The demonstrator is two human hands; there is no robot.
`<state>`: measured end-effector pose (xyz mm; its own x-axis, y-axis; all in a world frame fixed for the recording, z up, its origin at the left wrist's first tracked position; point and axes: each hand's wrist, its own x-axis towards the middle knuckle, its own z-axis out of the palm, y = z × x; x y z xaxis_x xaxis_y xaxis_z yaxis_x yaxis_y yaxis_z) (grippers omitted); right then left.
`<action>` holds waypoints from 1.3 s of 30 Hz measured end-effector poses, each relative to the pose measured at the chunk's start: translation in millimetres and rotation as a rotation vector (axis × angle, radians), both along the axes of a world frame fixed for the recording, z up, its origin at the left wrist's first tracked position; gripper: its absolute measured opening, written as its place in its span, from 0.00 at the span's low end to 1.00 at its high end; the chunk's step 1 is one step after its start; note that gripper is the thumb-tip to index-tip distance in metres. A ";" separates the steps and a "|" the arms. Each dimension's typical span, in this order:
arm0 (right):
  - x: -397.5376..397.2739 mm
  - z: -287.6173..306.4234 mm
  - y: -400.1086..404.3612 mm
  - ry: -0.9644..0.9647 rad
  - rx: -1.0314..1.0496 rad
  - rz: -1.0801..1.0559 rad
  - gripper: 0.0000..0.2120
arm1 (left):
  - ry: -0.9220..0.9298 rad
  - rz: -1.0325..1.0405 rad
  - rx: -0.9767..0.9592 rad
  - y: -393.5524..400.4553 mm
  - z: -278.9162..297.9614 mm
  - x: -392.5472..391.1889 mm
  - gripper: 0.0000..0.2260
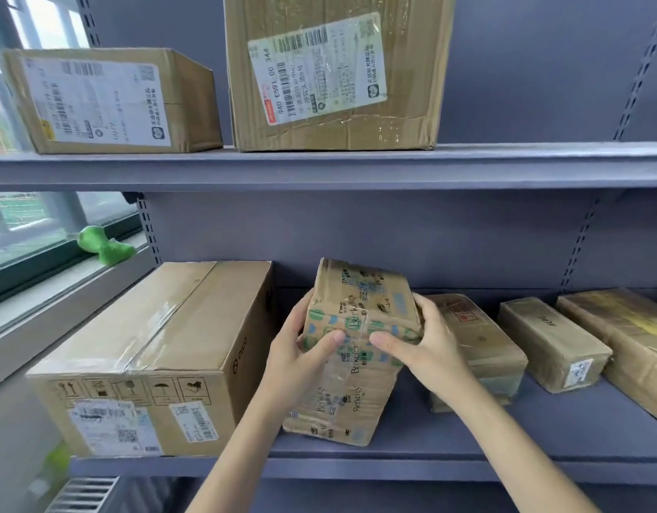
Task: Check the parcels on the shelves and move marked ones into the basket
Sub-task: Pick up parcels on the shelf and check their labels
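We are looking at a grey metal shelving unit [356, 168] with 2 shelves in sight, and we are going across it from the left. At the far left, a green plush toy [105, 244] is lying on the windowsill [42, 286]. On the upper shelf, a low cardboard box with a white shipping label [108, 100] is sitting beside a taller box with a taped, tilted label [334, 72]; the 2 are near each other but not touching.

On the lower shelf, a large cardboard carton [153, 361] with handling symbols and 2 labels on its front is sitting at the left end. Just to its right, we are holding the printed parcel [352, 349], a taped brown package with "Berkeley" lettering and green-blue marks, standing upright on the shelf near its front edge. Our left hand [301, 361] is gripping its left side, thumb curled onto the front face. Our right hand [426, 346] is gripping its right side, thumb pressing the front and fingers wrapping behind.

Behind the right hand, a flat taped parcel with a red stamp [482, 349] is lying on the shelf. Further right, a narrow parcel with a small white sticker [552, 342] is lying beside a larger wrapped parcel [626, 335] at the frame edge.
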<state>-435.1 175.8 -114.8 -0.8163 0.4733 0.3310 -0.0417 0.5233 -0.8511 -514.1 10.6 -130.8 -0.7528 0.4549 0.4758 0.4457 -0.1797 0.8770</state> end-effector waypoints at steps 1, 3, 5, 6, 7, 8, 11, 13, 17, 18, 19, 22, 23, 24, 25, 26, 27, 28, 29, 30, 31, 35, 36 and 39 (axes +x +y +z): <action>-1.5 1.8 -0.1 -0.007 0.031 -0.010 0.43 | 0.006 -0.005 0.012 0.5 -1.2 0.4 0.24; -3.1 8.5 -0.9 0.012 0.173 0.011 0.48 | 0.013 -0.020 0.016 -0.8 -7.4 0.8 0.24; -4.7 18.0 -1.7 0.012 0.406 0.083 0.49 | 0.002 -0.026 -0.008 -3.4 -20.8 -0.7 0.28; -6.6 21.5 -1.3 -0.019 0.508 0.119 0.47 | -0.010 -0.024 -0.039 -5.1 -30.0 -1.8 0.29; -8.8 23.7 -0.4 -0.056 0.577 0.140 0.45 | -0.030 -0.019 -0.079 -6.6 -42.6 -4.8 0.31; -10.4 24.7 0.8 -0.082 0.604 0.144 0.43 | -0.060 -0.002 -0.130 -8.6 -54.4 -7.1 0.33; -13.2 22.3 8.8 -0.041 0.550 0.094 0.41 | -0.207 0.132 -0.271 -13.8 -83.2 -13.2 0.44; -10.8 19.0 16.7 0.006 0.523 0.019 0.39 | -0.363 0.234 -0.372 -12.9 -94.3 -12.7 0.50; 2.4 9.8 29.6 0.032 0.410 -0.115 0.36 | -0.523 0.189 -0.205 -6.3 -105.0 -12.6 0.22; 7.3 7.5 31.6 0.038 0.348 -0.127 0.36 | -0.527 0.184 -0.164 -5.8 -101.5 -11.2 0.17; 11.8 5.8 33.2 0.048 0.269 -0.135 0.35 | -0.513 0.187 -0.120 -6.5 -96.8 -10.3 0.15; 26.5 2.4 36.6 0.063 0.009 -0.148 0.30 | -0.430 0.198 0.055 -12.5 -68.6 -4.9 0.13; 30.3 1.6 36.7 0.059 -0.060 -0.139 0.27 | -0.408 0.193 0.117 -16.2 -59.4 -4.4 0.13; 33.7 1.2 35.8 0.052 -0.108 -0.125 0.22 | -0.393 0.164 0.160 -19.4 -51.5 -5.2 0.14; 35.9 0.0 35.1 0.053 -0.153 -0.104 0.16 | -0.380 0.124 0.181 -24.0 -43.7 -6.5 0.17; 37.5 -0.8 34.0 0.073 -0.212 -0.078 0.11 | -0.352 0.072 0.183 -28.2 -35.4 -6.8 0.22; 38.8 -2.2 34.0 0.090 -0.272 -0.058 0.08 | -0.329 0.020 0.181 -32.2 -28.1 -6.2 0.27; 41.6 -2.0 33.2 0.096 -0.314 -0.034 0.06 | -0.312 -0.024 0.190 -35.8 -22.5 -6.2 0.31; 43.8 -2.3 33.2 0.090 -0.335 0.002 0.07 | -0.309 -0.048 0.195 -38.6 -18.2 -6.7 0.34; 45.1 -2.7 32.8 0.077 -0.344 0.056 0.10 | -0.325 -0.069 0.195 -40.2 -13.7 -5.9 0.37; 46.2 -5.0 34.1 0.043 -0.332 0.113 0.16 | -0.344 -0.096 0.184 -41.0 -10.4 -4.6 0.40; 50.7 -20.6 41.6 -0.017 -0.371 0.292 0.53 | -0.459 -0.098 0.091 -38.7 -2.3 0.0 0.25; 50.9 -23.2 42.4 0.003 -0.407 0.340 0.57 | -0.507 -0.097 0.081 -37.2 -1.9 0.0 0.21; 52.8 -25.9 37.1 -0.018 -0.420 0.341 0.61 | -0.673 -0.057 0.075 -34.0 1.3 1.1 0.15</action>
